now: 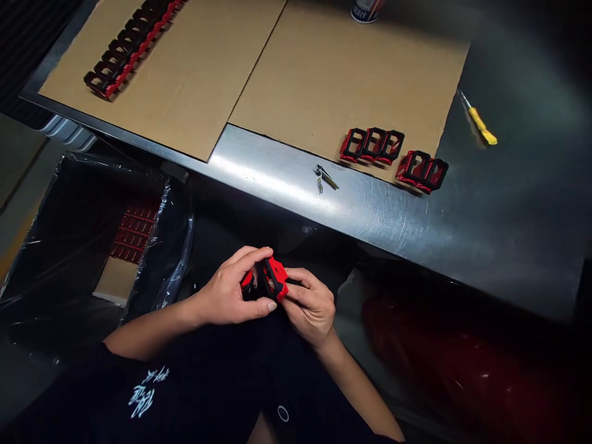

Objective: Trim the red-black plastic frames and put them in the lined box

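I've got my left hand (pixel 230 291) and right hand (pixel 311 307) closed narrowly on the red-and-black plastic frame (pixel 276 277), held between them above my black shirt (pixel 203 394); it looks light and stiff, easiest taken by its outer rim

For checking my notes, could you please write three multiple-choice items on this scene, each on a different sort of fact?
1. Where lies the yellow-handled screwdriver? A steel tabletop B plastic-lined bin C floor
2. How many frames stand in the left cluster on the cardboard? A two B three C five
3. How is the red-and-black frame held? A left hand only B right hand only C both hands

1 A: it lies on bare steel past the cardboard's edge.
2 B: three frames show.
3 C: the left hand and right hand both grip it.
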`<state>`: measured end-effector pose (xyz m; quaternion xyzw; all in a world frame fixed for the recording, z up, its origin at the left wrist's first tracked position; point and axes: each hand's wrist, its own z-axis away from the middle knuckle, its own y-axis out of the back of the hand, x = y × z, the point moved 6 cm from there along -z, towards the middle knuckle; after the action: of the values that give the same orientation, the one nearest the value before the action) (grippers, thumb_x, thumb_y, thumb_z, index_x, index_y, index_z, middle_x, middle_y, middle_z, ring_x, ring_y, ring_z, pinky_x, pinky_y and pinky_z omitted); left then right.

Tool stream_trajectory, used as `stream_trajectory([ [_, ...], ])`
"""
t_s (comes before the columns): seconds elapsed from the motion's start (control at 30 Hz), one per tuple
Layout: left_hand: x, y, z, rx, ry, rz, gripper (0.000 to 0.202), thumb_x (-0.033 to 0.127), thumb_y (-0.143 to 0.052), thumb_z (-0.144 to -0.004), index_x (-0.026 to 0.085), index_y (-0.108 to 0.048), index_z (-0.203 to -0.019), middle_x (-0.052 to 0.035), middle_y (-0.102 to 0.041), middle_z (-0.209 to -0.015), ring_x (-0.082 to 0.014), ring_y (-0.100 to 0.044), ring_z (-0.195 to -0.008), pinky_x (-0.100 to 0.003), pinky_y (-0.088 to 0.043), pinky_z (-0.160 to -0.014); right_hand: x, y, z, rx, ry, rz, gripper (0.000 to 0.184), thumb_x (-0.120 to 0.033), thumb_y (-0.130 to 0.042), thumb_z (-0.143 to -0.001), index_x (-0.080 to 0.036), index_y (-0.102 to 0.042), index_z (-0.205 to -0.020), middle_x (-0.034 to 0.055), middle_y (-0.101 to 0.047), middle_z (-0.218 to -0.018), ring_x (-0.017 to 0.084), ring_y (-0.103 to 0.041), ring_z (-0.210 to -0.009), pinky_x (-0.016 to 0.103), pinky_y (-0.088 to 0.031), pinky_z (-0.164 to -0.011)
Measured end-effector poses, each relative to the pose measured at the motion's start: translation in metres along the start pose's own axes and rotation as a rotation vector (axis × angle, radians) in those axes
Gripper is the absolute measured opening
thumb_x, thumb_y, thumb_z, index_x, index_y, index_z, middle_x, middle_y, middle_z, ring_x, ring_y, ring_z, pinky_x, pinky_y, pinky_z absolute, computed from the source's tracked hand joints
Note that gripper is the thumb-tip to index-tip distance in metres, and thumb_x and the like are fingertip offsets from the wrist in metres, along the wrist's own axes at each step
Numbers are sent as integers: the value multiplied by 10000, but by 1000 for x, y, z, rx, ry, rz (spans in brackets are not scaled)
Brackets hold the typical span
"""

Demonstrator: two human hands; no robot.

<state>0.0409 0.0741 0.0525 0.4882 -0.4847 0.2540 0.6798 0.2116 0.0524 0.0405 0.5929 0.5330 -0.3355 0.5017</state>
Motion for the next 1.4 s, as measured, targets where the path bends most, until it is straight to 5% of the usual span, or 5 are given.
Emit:
stream_trajectory([
  [0.67,12,-1,-2,149,-282,-39,782,228,-725,-779,238,-419,-1499,-164,-575,-1350,-301,-631,-1219,-473,-617,-988,3,-6,-2,70,72,88,256,-148,-730,-864,-331,-823,-1017,90,-778,-1177,266,-773,-975,421,-660,-797],
  [0.9,10,0,2,166,-235,-113,815,206,-698,-759,246,-407,-1519,-141,-558,-1298,-279,-662,-1142,-425,-639,-913,6,2,-10,77,-76,66,275,-134,-606,-913,-300,-813,-987,54,-805,-1051,222,-778,-916,391,-652,-833],
  [1.07,14,8,2,182,-181,-148,833,223,-740,-724,222,-412,-1490,-137,-616,-1291,-277,-690,-1121,-420,-647,-924,9,62,-52,265,-123,385,187,-262,-663,-919,-262,-780,-1065,60,-782,-1014,235,-737,-902,409,-614,-856],
  [1.2,18,11,2,142,-171,-94,730,194,-719,-749,218,-489,-1441,-140,-624,-1328,-261,-701,-1129,-390,-650,-925,29,97,-102,286,-209,702,455,-440,-707,-852,-204,-705,-1241,103,-718,-1124,227,-670,-796,449,-582,-827],
  [1.4,19,9,4,139,-216,-63,758,195,-701,-764,220,-460,-1482,-144,-618,-1369,-277,-664,-1234,-437,-606,-1040,51,87,-139,211,-372,858,655,-585,-766,-759,-200,-693,-1283,124,-664,-1130,315,-654,-1035,482,-529,-902],
])
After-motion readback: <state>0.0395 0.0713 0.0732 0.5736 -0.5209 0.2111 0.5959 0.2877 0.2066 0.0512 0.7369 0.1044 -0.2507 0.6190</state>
